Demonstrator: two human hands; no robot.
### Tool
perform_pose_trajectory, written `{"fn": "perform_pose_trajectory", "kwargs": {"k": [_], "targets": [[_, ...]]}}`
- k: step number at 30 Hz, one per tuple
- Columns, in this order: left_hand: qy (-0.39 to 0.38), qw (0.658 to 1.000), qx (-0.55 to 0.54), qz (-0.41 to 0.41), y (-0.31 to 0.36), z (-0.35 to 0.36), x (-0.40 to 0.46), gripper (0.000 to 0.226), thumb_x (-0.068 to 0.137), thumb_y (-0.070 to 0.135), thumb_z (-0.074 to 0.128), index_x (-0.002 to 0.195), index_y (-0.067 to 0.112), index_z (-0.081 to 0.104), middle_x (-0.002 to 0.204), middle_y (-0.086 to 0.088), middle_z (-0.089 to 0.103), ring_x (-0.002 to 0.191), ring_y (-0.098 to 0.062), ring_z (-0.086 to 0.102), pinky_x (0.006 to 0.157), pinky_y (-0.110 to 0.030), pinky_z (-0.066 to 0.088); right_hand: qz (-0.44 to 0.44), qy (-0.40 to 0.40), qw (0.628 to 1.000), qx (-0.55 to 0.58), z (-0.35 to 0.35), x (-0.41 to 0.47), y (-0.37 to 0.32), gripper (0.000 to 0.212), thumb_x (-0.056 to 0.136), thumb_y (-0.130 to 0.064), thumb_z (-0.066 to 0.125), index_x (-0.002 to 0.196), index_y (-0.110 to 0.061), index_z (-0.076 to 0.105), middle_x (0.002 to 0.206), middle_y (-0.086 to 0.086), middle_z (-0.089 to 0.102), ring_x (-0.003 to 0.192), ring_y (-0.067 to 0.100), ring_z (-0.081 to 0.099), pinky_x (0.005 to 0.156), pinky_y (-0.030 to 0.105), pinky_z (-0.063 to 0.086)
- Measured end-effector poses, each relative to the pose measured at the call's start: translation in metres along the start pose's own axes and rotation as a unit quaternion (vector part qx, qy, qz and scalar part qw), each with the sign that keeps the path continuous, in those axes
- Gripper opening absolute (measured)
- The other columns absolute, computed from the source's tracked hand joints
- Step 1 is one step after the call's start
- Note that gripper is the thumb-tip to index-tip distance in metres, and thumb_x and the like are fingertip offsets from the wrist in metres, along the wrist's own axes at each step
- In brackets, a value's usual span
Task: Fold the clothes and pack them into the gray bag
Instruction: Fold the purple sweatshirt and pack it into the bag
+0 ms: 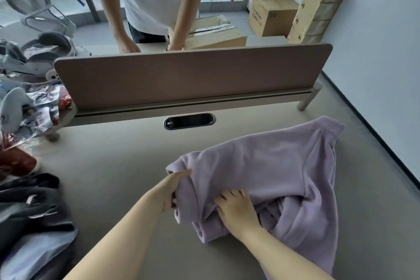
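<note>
Dark print on the front of the cardboard box [271,15] by the window, too small to read. Likewise faint marks down the tall stacked cartons [318,7]. No legible text elsewhere.

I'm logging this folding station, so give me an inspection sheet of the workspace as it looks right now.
Surface: beige desk with a brown divider panel.
Job's things: lilac fleece garment, rumpled; dark gray bag at left edge.
Clutter: heap of clothes and packets far left.
Hands: left hand grips the garment's edge; right hand presses on it.
Cables: nothing seen; cable port closed.
Surroundings: another person opposite, cardboard boxes, window.
</note>
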State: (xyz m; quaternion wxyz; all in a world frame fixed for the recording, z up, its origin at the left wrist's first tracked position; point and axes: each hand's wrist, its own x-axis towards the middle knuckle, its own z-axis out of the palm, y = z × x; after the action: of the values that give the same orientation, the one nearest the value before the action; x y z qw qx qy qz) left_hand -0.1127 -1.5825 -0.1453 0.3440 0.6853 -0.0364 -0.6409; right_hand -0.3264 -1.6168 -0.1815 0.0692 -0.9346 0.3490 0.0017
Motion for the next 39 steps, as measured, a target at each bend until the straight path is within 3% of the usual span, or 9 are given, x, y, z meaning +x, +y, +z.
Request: {"fn": "perform_pose_trajectory", "kwargs": {"k": [3, 6, 10, 16, 19, 22, 28, 33, 39], "targets": [[0.008, 0.999, 0.050, 0.008, -0.013, -0.006, -0.004, 0.037, 0.080, 0.024, 0.071, 0.112, 0.006, 0.065, 0.100, -0.013, 0.073, 0.091, -0.029, 0.070, 0.072, -0.037, 0.058, 0.042, 0.099, 0.990, 0.088, -0.014, -0.002, 0.005, 0.017, 0.082, -0.023, 0.043, 0.077, -0.024, 0.059, 0.077, -0.008, 0.060, 0.068, 0.019, 0.058, 0.065, 0.031, 0.043], [0.010, 0.994, -0.098, 0.037, -0.009, -0.007, -0.005, 0.036, 0.084, 0.011, 0.066, 0.117, -0.003, 0.064, 0.099, -0.016, 0.072, 0.087, -0.028, 0.068, 0.070, -0.035, 0.057, 0.039, 0.174, 0.976, 0.126, -0.030, -0.005, 0.017, 0.017, 0.080, -0.021, 0.046, 0.093, -0.021, 0.057, 0.092, -0.005, 0.062, 0.079, 0.021, 0.059, 0.075, 0.028, 0.040], [-0.017, 0.986, -0.161, 0.036, 0.000, 0.016, -0.013, 0.032, 0.090, 0.009, 0.061, 0.117, -0.008, 0.061, 0.103, -0.021, 0.070, 0.087, -0.028, 0.069, 0.062, -0.029, 0.059, -0.028, 0.119, 0.989, 0.086, -0.033, 0.000, 0.007, 0.075, 0.079, -0.046, 0.058, 0.146, -0.030, 0.028, 0.148, 0.004, 0.043, 0.128, 0.023, 0.044, 0.101, 0.039, 0.040], [0.032, 0.973, -0.213, 0.084, -0.003, 0.006, -0.020, 0.032, 0.094, 0.039, 0.051, 0.100, 0.010, 0.065, 0.102, -0.012, 0.067, 0.090, -0.029, 0.061, 0.079, -0.039, 0.051, 0.062, 0.194, 0.922, 0.329, -0.072, 0.032, -0.001, 0.017, 0.093, -0.029, 0.055, 0.106, -0.025, 0.065, 0.098, -0.011, 0.070, 0.089, 0.008, 0.065, 0.074, 0.030, 0.054], [0.196, 0.968, -0.013, 0.158, -0.025, -0.012, -0.002, 0.060, 0.073, 0.026, 0.070, 0.129, 0.014, 0.052, 0.131, -0.011, 0.054, 0.112, -0.029, 0.055, 0.091, -0.039, 0.046, 0.070, 0.162, 0.913, 0.367, -0.100, 0.045, 0.013, 0.014, 0.093, -0.029, 0.060, 0.105, -0.028, 0.066, 0.094, -0.015, 0.070, 0.087, 0.008, 0.065, 0.071, 0.029, 0.053], [0.193, 0.942, 0.196, 0.193, -0.034, -0.011, 0.016, 0.102, 0.065, 0.030, 0.080, 0.150, 0.026, 0.023, 0.146, -0.006, 0.041, 0.132, -0.032, 0.042, 0.102, -0.040, 0.041, 0.027, 0.154, 0.909, 0.387, -0.127, 0.054, 0.018, 0.021, 0.085, -0.034, 0.058, 0.102, -0.027, 0.069, 0.094, -0.015, 0.070, 0.088, 0.008, 0.065, 0.074, 0.031, 0.054], [0.230, 0.923, 0.202, 0.233, -0.012, 0.007, 0.031, 0.013, 0.087, 0.029, 0.063, 0.094, 0.019, 0.066, 0.087, -0.001, 0.069, 0.091, -0.026, 0.066, 0.067, -0.030, 0.046, -0.041, 0.128, 0.930, 0.342, -0.133, 0.051, 0.028, 0.027, 0.084, -0.006, 0.065, 0.101, -0.026, 0.069, 0.092, -0.011, 0.068, 0.086, 0.013, 0.064, 0.073, 0.038, 0.053], [0.157, 0.961, -0.018, 0.225, -0.017, -0.020, 0.025, 0.013, 0.090, 0.019, 0.059, 0.095, 0.008, 0.065, 0.091, -0.013, 0.071, 0.078, -0.021, 0.063, 0.068, -0.033, 0.049, -0.090, 0.189, 0.929, 0.305, -0.127, 0.034, 0.036, 0.029, 0.080, 0.002, 0.066, 0.103, -0.016, 0.070, 0.106, -0.005, 0.066, 0.099, 0.015, 0.063, 0.084, 0.027, 0.051], [0.154, 0.985, -0.057, 0.061, -0.043, -0.049, 0.025, 0.019, 0.089, 0.008, 0.049, 0.098, 0.007, 0.066, 0.087, -0.018, 0.072, 0.071, -0.030, 0.066, 0.062, -0.040, 0.059, -0.054, -0.203, 0.937, 0.279, -0.031, -0.018, -0.028, 0.024, 0.078, -0.019, 0.053, 0.100, -0.022, 0.063, 0.104, -0.004, 0.066, 0.102, 0.020, 0.059, 0.086, 0.032, 0.047]]}}
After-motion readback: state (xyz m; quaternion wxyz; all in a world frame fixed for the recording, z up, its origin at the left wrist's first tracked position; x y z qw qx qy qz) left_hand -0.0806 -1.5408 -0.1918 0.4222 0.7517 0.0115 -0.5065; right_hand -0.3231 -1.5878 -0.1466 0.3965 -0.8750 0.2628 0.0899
